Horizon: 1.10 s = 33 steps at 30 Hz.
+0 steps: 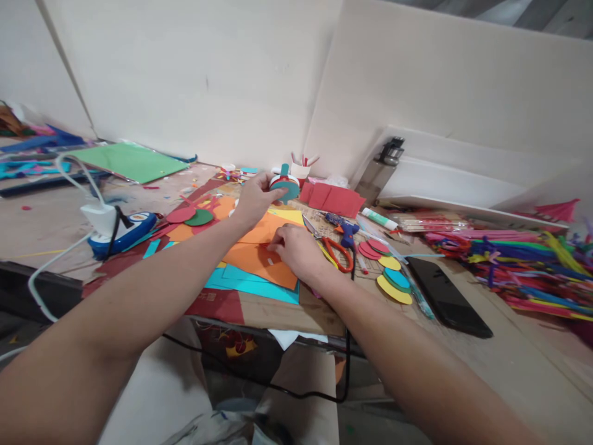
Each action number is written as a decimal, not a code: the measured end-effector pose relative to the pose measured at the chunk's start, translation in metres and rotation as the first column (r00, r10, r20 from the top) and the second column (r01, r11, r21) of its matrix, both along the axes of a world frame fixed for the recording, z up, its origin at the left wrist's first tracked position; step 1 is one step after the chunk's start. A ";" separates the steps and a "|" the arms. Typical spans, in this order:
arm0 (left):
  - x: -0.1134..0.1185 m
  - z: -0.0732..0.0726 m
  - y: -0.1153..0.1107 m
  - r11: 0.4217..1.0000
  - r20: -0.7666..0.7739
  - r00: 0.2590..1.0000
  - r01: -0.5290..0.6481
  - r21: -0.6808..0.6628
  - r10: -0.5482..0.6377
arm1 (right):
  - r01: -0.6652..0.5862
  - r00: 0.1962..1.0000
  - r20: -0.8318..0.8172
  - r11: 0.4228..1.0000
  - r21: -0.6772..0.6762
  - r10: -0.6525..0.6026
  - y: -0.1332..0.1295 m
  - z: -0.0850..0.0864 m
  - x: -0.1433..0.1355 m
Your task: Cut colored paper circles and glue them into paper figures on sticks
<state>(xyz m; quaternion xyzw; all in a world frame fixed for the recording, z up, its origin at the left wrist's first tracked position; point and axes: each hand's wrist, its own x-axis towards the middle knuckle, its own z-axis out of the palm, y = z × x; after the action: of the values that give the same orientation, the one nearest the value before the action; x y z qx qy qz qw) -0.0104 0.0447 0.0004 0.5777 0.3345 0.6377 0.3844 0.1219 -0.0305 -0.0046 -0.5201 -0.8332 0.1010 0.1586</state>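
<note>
My left hand (256, 201) is raised above the far part of the work area, its thumb and fingers closed on a round teal paper piece (286, 187) with a white and red edge and a teal tab on top. My right hand (299, 248) rests low over orange paper (250, 259), its fingers curled together. Whatever those fingertips hold, if anything, is hidden. Sheets of light blue paper (259, 287) lie under the orange ones. Just right of my right hand are orange-handled scissors (338, 254) and a blue glue gun (345, 230).
Folded red cards (332, 199) stand behind the hands. Paper discs (393, 289), a black phone (447, 296) and colourful pipe cleaners (532, 266) lie to the right. On the left, a blue power strip (123, 235) trails cables over the table edge. White boards (208, 74) close off the back.
</note>
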 end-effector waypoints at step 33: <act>0.001 -0.003 0.003 1.000 -0.019 0.999 0.028 0.002 -0.028 | -0.034 0.970 -0.241 0.999 0.026 0.039 0.005 -0.005 0.009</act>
<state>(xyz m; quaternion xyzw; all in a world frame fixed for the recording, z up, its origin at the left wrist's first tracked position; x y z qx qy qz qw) -0.0098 0.0474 -0.0031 0.5889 0.3293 0.6271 0.3892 0.1306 -0.0257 -0.0092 -0.4869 -0.8181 0.1575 0.2626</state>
